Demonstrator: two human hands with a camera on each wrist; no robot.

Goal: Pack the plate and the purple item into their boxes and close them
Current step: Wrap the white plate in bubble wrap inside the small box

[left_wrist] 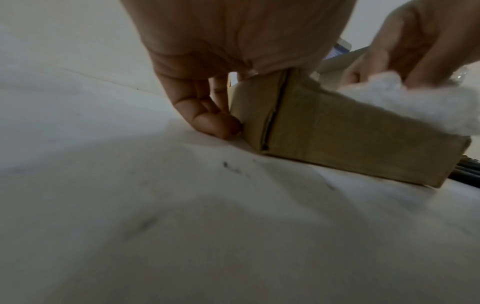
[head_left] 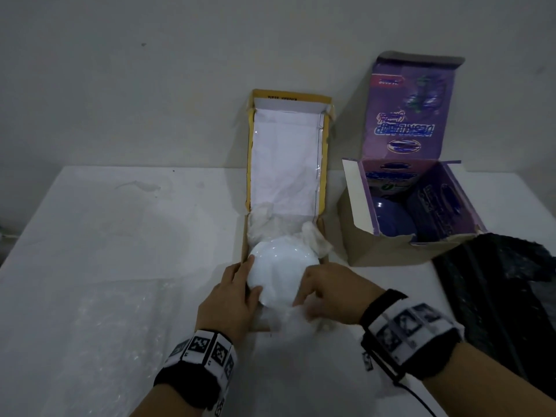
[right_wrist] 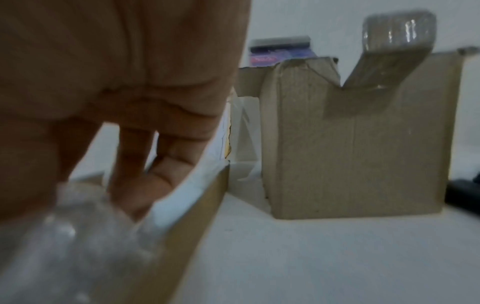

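on white table (head_left: 105,236): purple box (head_left: 412,206), lid up, purple item (head_left: 394,219) already inside; beside it cardboard box (head_left: 285,164), lid open, white plate (head_left: 281,275) resting among white padding (head_left: 261,227) at near end. likely rigid, glossy, slippery, breakable; take by opposite rim edges, lower flat. left hand (head_left: 233,299) grasping plate's left rim and box wall; right hand (head_left: 331,291) pinching wrap (left_wrist: 389,98) at right rim.
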